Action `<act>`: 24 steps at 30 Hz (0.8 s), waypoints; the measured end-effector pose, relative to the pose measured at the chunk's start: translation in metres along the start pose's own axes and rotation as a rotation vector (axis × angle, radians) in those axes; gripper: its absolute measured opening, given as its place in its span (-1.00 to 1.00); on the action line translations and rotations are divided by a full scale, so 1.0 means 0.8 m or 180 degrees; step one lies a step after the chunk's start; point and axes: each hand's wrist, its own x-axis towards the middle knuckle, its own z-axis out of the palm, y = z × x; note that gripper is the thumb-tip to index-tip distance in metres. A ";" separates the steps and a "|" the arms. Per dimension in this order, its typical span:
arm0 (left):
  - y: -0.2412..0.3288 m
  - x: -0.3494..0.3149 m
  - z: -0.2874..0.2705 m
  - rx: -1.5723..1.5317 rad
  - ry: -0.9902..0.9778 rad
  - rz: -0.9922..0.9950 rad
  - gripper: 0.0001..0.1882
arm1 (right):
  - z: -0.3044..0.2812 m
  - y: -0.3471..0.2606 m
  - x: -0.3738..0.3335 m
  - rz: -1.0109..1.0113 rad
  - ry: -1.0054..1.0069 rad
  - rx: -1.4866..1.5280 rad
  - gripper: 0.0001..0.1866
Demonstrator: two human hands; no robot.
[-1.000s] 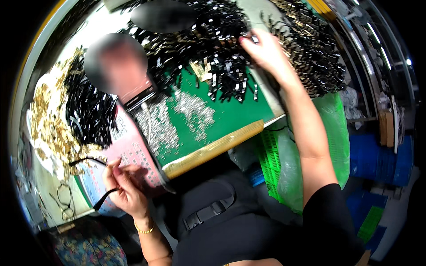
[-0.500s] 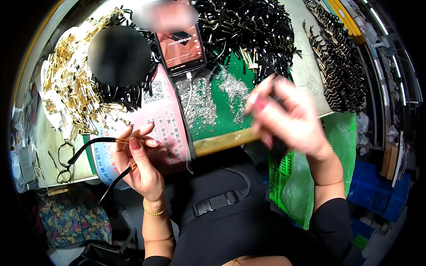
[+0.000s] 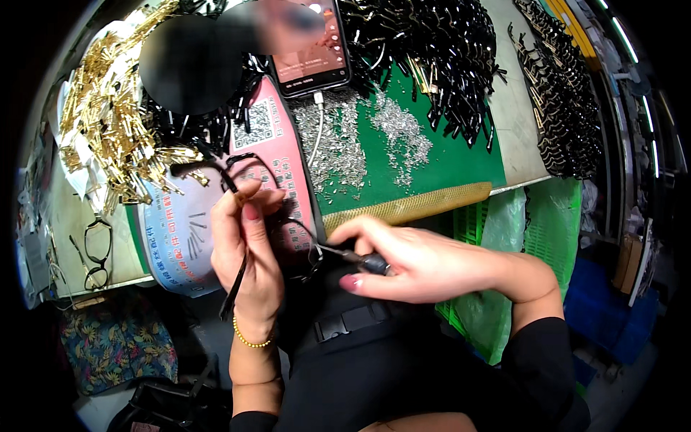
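Green matting (image 3: 461, 162) covers part of the worktop, strewn with tiny silver bits (image 3: 403, 133) and backed by a heap of black strips (image 3: 425, 43), with gold strips (image 3: 108, 137) piled on the left beside a pink and blue printed sheet (image 3: 263, 155). Nearer the body, over the sheet's front edge, is a dark eyeglass frame (image 3: 234, 294), pinched between the thumb and curled fingers of the left hand (image 3: 248, 255). Opposite it, the right hand (image 3: 432, 263) is closed around the dark handle of a slim screwdriver (image 3: 373, 264), thumb below and bent forefinger above. What is in hand seems to be bringing tool to frame; that would call for a steady left grip and a tip lined up with the joint — whether it touches, I can't tell. One temple runs lengthwise down and slightly left past the palm, another part reaches up and left, and a rim shows on the right, facing the screwdriver — whose shaft points left and slightly upward.
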 end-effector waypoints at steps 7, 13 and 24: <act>0.010 0.010 0.011 0.0479 -0.0451 0.0048 -0.85 | -0.027 0.017 -0.026 -0.0198 0.1347 -0.3138 -0.50; 0.023 0.026 0.010 0.1026 -0.1452 0.0942 -0.90 | -0.029 0.026 -0.024 -0.0100 0.1286 -0.3109 -0.42; -0.003 0.034 0.013 -0.0278 0.0095 0.0575 -0.78 | -0.024 0.027 -0.019 0.0022 0.1301 -0.3344 -0.27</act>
